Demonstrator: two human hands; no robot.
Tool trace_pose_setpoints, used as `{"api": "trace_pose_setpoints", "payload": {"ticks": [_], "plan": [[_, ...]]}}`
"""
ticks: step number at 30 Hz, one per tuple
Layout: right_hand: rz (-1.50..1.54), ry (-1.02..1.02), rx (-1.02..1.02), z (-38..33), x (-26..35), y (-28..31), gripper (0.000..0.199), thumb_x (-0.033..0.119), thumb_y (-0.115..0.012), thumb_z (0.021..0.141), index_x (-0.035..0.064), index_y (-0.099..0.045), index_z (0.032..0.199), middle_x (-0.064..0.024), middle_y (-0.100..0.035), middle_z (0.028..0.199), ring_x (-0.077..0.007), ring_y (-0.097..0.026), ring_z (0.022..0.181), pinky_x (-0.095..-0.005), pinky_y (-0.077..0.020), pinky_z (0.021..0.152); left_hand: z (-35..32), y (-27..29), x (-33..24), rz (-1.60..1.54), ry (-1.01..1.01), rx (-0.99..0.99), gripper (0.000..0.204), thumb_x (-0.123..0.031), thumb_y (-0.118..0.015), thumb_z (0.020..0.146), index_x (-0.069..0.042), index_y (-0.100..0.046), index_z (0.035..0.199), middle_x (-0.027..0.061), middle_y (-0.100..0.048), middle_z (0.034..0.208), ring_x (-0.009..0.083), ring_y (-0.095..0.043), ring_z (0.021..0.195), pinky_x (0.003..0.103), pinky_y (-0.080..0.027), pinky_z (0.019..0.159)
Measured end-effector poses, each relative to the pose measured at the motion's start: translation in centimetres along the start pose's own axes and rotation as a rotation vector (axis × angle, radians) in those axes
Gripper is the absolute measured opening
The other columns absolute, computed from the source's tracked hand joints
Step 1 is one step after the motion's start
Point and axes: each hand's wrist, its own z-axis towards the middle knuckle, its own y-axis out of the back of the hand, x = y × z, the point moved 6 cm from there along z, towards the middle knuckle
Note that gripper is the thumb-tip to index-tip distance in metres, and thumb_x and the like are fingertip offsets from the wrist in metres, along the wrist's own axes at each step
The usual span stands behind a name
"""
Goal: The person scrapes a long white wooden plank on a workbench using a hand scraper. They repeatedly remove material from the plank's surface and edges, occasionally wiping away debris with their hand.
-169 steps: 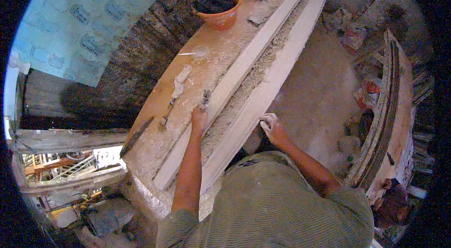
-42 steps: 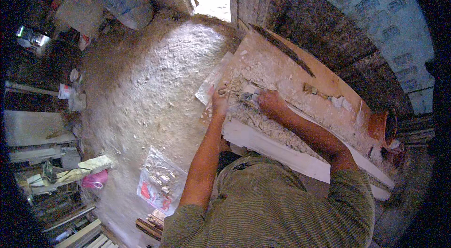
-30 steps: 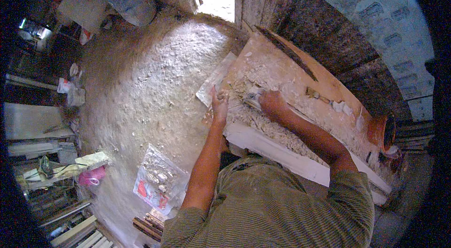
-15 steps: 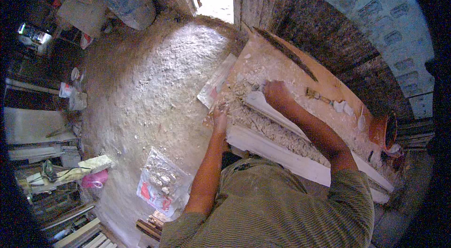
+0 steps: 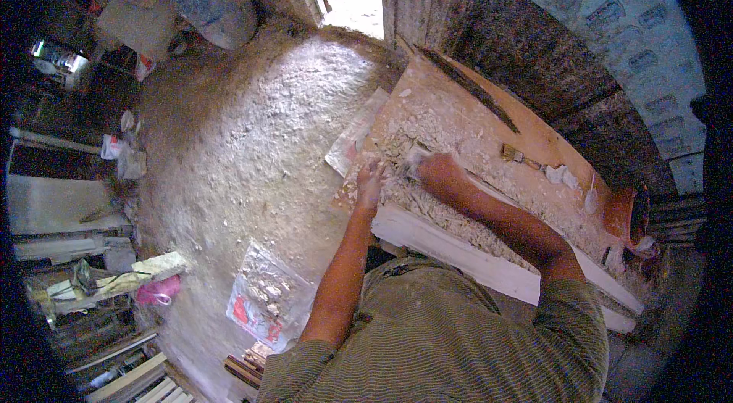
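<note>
A long white trough-like form (image 5: 458,254) runs diagonally across an orange-brown board (image 5: 481,117), with crumbly grey-white material (image 5: 458,214) filling the space between its sides. My right hand (image 5: 440,175) is closed at the far end of this form, against a pale edge piece. Whatever its fingers grip is hidden under the hand. My left hand (image 5: 370,183) rests by the left end of the crumbly material, fingers extended and partly apart. Loose lumps lie around both hands. To the right, a paintbrush (image 5: 521,156) lies on the board beside some white lumps (image 5: 562,176).
An orange pot (image 5: 622,216) lies tipped at the board's right end. On the dusty floor, a plastic sheet (image 5: 267,296) carries crumbs, and a pale flat piece (image 5: 355,132) adjoins the board. A large grey bucket (image 5: 214,2) stands far left. Timber (image 5: 122,281) is stacked at left.
My right hand has shifted slightly left and nearer to me along the end of the form. My left hand has moved a little to the right, its fingers more upright.
</note>
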Motion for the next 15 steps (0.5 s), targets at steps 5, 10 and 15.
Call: {"api": "trace_pose_setpoints", "payload": {"ticks": [5,10,15], "plan": [[-0.011,-0.034,-0.077,-1.2,1.7,-0.9,0.020,0.012,-0.056,0.084,0.0010,-0.062,0.099,-0.0165,-0.065,0.093,-0.0339,-0.064,0.083,-0.0494,-0.0520,0.068,-1.4,1.1,0.2,-0.096,0.003,0.023,0.051,-0.028,-0.064,0.092,-0.007,-0.051,0.137,0.0060,-0.060,0.127,0.0192,-0.061,0.095,0.034,-0.051,0.083],[-0.096,-0.016,-0.004,-1.6,1.6,-2.6,0.013,0.017,-0.058,0.083,0.0063,-0.065,0.085,-0.0148,-0.061,0.099,-0.0300,-0.062,0.091,-0.0449,-0.0507,0.069,-2.5,2.2,-0.4,-0.180,-0.039,-0.105,0.038,-0.027,-0.064,0.092,-0.010,-0.060,0.126,0.0047,-0.064,0.110,0.0144,-0.058,0.082,0.030,-0.049,0.071],[-0.099,-0.026,-0.071,-1.3,1.8,-3.5,0.013,0.016,-0.058,0.082,0.0060,-0.065,0.088,-0.0140,-0.061,0.099,-0.0314,-0.061,0.090,-0.0461,-0.0505,0.068,-1.6,2.3,1.2,-0.112,0.020,-0.042,0.052,-0.023,-0.061,0.094,-0.009,-0.046,0.142,0.0042,-0.063,0.120,0.0165,-0.061,0.092,0.030,-0.051,0.080]]}}
